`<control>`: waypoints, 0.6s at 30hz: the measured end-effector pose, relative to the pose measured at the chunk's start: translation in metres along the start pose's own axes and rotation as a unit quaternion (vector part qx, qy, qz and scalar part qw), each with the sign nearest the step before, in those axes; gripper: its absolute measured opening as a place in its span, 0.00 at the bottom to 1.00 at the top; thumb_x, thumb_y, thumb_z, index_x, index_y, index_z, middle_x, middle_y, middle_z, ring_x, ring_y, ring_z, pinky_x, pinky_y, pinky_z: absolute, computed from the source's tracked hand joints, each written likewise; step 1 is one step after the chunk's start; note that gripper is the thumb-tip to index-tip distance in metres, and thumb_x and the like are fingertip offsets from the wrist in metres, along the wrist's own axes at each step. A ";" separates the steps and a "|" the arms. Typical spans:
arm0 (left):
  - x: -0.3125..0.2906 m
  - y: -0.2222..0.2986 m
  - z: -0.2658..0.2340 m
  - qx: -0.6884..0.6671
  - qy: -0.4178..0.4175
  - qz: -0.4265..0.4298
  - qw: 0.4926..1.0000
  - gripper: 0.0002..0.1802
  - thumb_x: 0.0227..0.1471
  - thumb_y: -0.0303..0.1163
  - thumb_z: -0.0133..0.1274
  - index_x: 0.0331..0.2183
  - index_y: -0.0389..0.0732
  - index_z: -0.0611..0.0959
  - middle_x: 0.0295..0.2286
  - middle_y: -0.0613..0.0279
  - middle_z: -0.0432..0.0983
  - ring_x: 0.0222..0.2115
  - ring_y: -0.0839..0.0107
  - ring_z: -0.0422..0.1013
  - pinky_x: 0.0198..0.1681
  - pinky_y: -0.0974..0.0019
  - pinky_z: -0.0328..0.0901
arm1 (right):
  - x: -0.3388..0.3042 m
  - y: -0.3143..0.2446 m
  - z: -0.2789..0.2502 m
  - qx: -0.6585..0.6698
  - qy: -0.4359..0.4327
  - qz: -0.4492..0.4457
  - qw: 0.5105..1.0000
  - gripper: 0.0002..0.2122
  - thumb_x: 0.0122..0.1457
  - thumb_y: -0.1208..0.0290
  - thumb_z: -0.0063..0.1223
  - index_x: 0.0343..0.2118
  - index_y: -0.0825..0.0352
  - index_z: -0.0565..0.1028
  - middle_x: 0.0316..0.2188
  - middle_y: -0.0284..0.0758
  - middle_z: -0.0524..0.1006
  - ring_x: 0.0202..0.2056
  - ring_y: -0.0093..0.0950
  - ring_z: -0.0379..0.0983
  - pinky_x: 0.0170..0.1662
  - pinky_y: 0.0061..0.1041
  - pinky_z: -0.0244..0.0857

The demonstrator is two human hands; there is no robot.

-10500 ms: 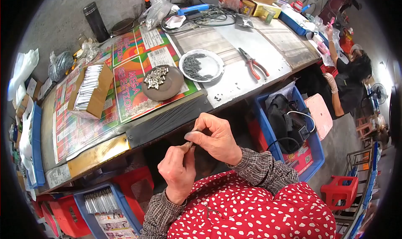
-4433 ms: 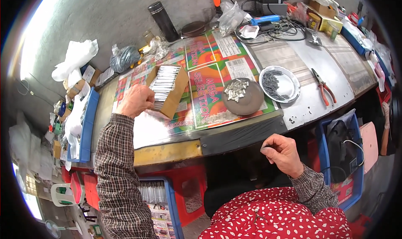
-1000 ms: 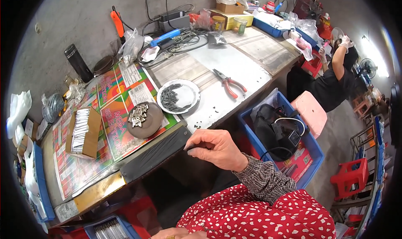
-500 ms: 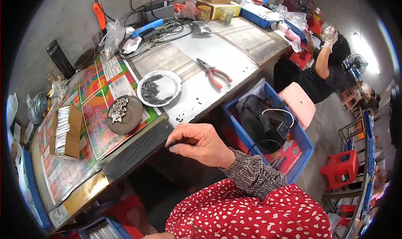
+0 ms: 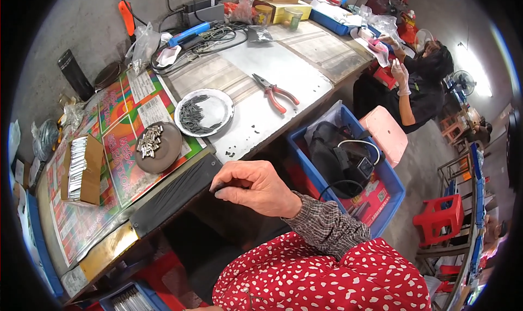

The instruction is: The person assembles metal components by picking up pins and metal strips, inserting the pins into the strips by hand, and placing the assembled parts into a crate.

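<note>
My right hand (image 5: pixel 255 188) hovers just off the table's near edge, thumb and bent fingers pinched together. A small dark thing shows at the fingertips, too little of it to name. Beside it on the edge lies a black ridged strip (image 5: pixel 174 199). Of my left hand (image 5: pixel 204 309) only a sliver shows at the bottom rim, its fingers out of sight. Beyond the right hand, a white plate (image 5: pixel 220 106) carries a heap of thin dark grey pieces (image 5: pixel 193 116). A brown dish (image 5: pixel 171 150) next to it has small metal cylinders (image 5: pixel 149 142) in it.
Red-handled pliers (image 5: pixel 275 92) lie on the table near dark crumbs. At left stands a cardboard box (image 5: pixel 91 172) of white-and-silver pieces. A blue crate (image 5: pixel 389 215) with black gear sits right of the table. Farther off, a gloved person (image 5: pixel 417 87) works near a red stool (image 5: pixel 438 218).
The whole view has shifted slightly, and the table things sit a little farther left. My right hand keeps its pinch. The co-worker's raised hands have come lower.
</note>
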State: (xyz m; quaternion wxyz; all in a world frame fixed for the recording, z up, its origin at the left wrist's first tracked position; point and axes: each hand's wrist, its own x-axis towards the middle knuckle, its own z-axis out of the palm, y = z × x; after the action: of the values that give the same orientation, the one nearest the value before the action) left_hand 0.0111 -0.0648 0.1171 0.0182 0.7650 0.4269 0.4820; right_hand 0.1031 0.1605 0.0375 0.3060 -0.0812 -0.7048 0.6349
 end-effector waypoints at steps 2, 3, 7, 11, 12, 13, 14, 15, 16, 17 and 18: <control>0.000 0.000 -0.001 -0.002 -0.006 -0.001 1.000 0.19 0.33 0.18 0.59 0.33 0.26 0.74 0.25 0.48 0.72 0.21 0.61 0.71 0.24 0.63 0.66 | 0.000 -0.001 0.002 -0.002 0.000 0.004 1.000 0.06 0.51 0.84 0.53 0.33 0.73 0.74 0.29 0.31 0.73 0.30 0.15 0.67 0.34 0.13 0.61; 0.000 0.001 0.000 0.002 -0.001 0.000 1.000 0.19 0.33 0.18 0.59 0.33 0.26 0.74 0.25 0.48 0.72 0.21 0.61 0.71 0.24 0.62 0.66 | 0.000 -0.001 0.002 0.003 0.001 0.006 1.000 0.05 0.51 0.83 0.53 0.33 0.73 0.74 0.28 0.31 0.72 0.30 0.16 0.67 0.34 0.14 0.62; 0.003 0.003 -0.002 0.015 -0.014 -0.008 1.000 0.19 0.35 0.17 0.58 0.34 0.26 0.73 0.26 0.47 0.72 0.22 0.60 0.71 0.24 0.62 0.66 | 0.001 0.002 0.003 0.006 0.001 -0.006 1.000 0.05 0.51 0.82 0.53 0.32 0.72 0.74 0.27 0.30 0.71 0.29 0.17 0.66 0.34 0.16 0.62; 0.006 0.002 -0.007 -0.006 -0.055 -0.013 0.998 0.18 0.36 0.17 0.56 0.35 0.25 0.73 0.26 0.46 0.71 0.21 0.60 0.71 0.23 0.62 0.66 | 0.001 0.002 0.002 0.015 0.001 -0.002 1.000 0.05 0.51 0.82 0.53 0.32 0.72 0.74 0.26 0.30 0.71 0.29 0.17 0.66 0.33 0.17 0.62; 0.006 0.001 -0.006 -0.010 -0.052 -0.007 0.999 0.18 0.36 0.17 0.56 0.35 0.25 0.72 0.26 0.46 0.71 0.21 0.60 0.70 0.23 0.61 0.66 | 0.001 0.001 0.003 0.011 0.002 0.002 1.000 0.05 0.51 0.82 0.53 0.32 0.72 0.74 0.26 0.30 0.71 0.28 0.17 0.66 0.33 0.16 0.62; 0.005 0.001 -0.006 -0.014 -0.049 -0.001 0.999 0.19 0.37 0.16 0.56 0.36 0.25 0.72 0.26 0.46 0.71 0.21 0.60 0.70 0.22 0.61 0.66 | 0.001 0.001 0.003 0.007 0.003 0.006 1.000 0.05 0.51 0.82 0.54 0.32 0.72 0.74 0.26 0.30 0.71 0.28 0.17 0.66 0.33 0.16 0.62; 0.004 0.000 -0.005 -0.014 -0.049 -0.001 0.999 0.19 0.37 0.16 0.56 0.36 0.25 0.72 0.26 0.46 0.71 0.21 0.60 0.70 0.22 0.61 0.66 | 0.001 0.000 0.003 0.007 0.003 0.007 1.000 0.05 0.51 0.82 0.54 0.32 0.72 0.74 0.26 0.30 0.71 0.28 0.17 0.66 0.33 0.16 0.62; 0.003 -0.001 -0.003 -0.008 -0.037 0.009 0.999 0.19 0.36 0.16 0.55 0.36 0.24 0.72 0.25 0.46 0.71 0.21 0.60 0.70 0.22 0.61 0.66 | 0.001 0.000 0.002 0.004 0.002 0.009 1.000 0.05 0.51 0.81 0.54 0.32 0.72 0.74 0.26 0.30 0.71 0.28 0.17 0.65 0.33 0.16 0.62; 0.003 -0.002 -0.002 -0.001 -0.024 0.020 1.000 0.19 0.36 0.16 0.55 0.36 0.24 0.72 0.25 0.46 0.71 0.21 0.60 0.70 0.21 0.61 0.65 | 0.002 -0.001 0.002 0.002 0.000 0.011 1.000 0.05 0.51 0.81 0.54 0.32 0.72 0.74 0.26 0.30 0.71 0.28 0.17 0.65 0.32 0.16 0.62; 0.004 -0.002 -0.002 -0.001 -0.023 0.020 1.000 0.19 0.36 0.16 0.55 0.36 0.24 0.72 0.25 0.46 0.71 0.21 0.60 0.70 0.21 0.61 0.65 | 0.002 0.000 0.002 0.001 0.000 0.011 1.000 0.05 0.51 0.81 0.54 0.32 0.72 0.74 0.26 0.30 0.71 0.28 0.17 0.65 0.32 0.16 0.62; 0.005 -0.001 -0.004 -0.010 -0.034 0.015 0.999 0.19 0.36 0.16 0.54 0.36 0.24 0.71 0.25 0.47 0.71 0.21 0.61 0.70 0.21 0.62 0.65 | 0.002 0.002 0.002 -0.003 0.001 -0.003 1.000 0.05 0.51 0.81 0.53 0.32 0.72 0.74 0.26 0.30 0.71 0.28 0.17 0.65 0.32 0.16 0.62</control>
State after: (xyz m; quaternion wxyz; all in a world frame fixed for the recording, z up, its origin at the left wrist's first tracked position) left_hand 0.0081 -0.0620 0.1223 0.0329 0.7870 0.4093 0.4603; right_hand 0.0997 0.1598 0.0362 0.3081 -0.0807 -0.7064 0.6321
